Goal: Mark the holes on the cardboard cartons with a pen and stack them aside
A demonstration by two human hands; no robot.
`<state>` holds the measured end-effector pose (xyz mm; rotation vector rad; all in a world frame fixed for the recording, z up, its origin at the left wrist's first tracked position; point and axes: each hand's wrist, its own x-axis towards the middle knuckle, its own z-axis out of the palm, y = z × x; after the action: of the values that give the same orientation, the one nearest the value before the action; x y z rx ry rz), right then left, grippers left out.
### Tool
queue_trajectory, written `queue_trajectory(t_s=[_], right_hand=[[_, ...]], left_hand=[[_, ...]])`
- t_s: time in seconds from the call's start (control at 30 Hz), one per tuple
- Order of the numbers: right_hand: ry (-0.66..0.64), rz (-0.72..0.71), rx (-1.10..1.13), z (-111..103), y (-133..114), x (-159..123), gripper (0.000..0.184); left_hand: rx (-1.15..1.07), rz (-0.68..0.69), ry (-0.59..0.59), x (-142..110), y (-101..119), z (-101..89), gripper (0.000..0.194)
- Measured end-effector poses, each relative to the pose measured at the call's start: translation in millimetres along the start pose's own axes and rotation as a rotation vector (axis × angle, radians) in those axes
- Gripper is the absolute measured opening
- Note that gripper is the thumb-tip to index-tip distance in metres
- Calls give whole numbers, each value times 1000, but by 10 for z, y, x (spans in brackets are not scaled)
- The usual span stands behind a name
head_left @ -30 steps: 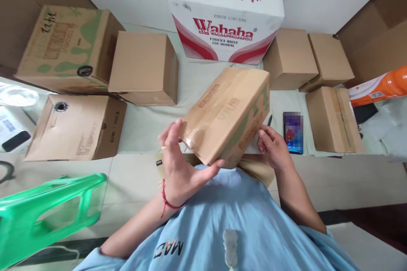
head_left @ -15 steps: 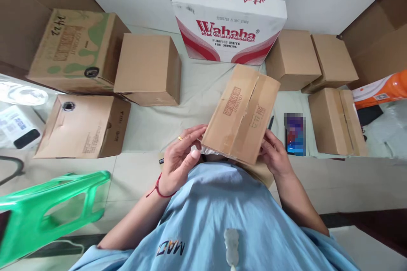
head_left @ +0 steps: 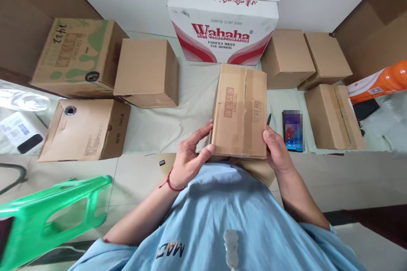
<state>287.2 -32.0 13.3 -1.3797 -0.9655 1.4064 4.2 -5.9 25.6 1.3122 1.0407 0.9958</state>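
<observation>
A brown cardboard box (head_left: 233,112) marked COCONUT, with clear tape along its top seam, is between my two hands at the near edge of the table. My left hand (head_left: 192,154) presses its near left side, with the thumb along the edge; some fingertips are hidden behind the box. My right hand (head_left: 277,147) grips the near right side, thumb against the box and fingers mostly out of sight. A dark pen (head_left: 269,119) lies just right of the box, partly covered. Further right a phone (head_left: 292,131) with a lit screen rests on the cloth.
A white Wahaha carton (head_left: 222,29) stands behind the box. More cardboard boxes (head_left: 144,70) are on the left, and others (head_left: 288,53) on the right. An orange bottle (head_left: 381,80) lies at far right. A green stool (head_left: 60,214) stands on the floor at left.
The box has turned from a slant to nearly straight and shifted slightly left. Both hands moved with it, and my right thumb now presses its side.
</observation>
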Motion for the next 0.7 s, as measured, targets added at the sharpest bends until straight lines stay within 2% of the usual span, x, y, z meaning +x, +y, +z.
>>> queue_trajectory(t_s=[0.1,0.2,0.27,0.4,0.47,0.53,0.63,0.7], right_hand=[[47,76,148,-58,-3,28,51],[106,136,249,-56,90,26,47],[144,164,277,-22,173,1,47],[196,188,294,8,272,-60,48],[215,184,291,-25,282,-68,53],[236,181,284,-76,283,-57,59],[247,180,269,-140,283,-32,61],[249,196,273,-158,287,-19,63]], left_hand=[[227,258,-45,-12,109,45,58],[410,525,-72,0,155,122,68],[491,606,-84,21,154,164,69],[532,662,-142,39,135,202,56],[533,669,-118,21,124,204,46],[555,607,-20,-6,98,193,34],[589,397,198,-29,17,133,25],[543,234,299,-23,-50,64,35]])
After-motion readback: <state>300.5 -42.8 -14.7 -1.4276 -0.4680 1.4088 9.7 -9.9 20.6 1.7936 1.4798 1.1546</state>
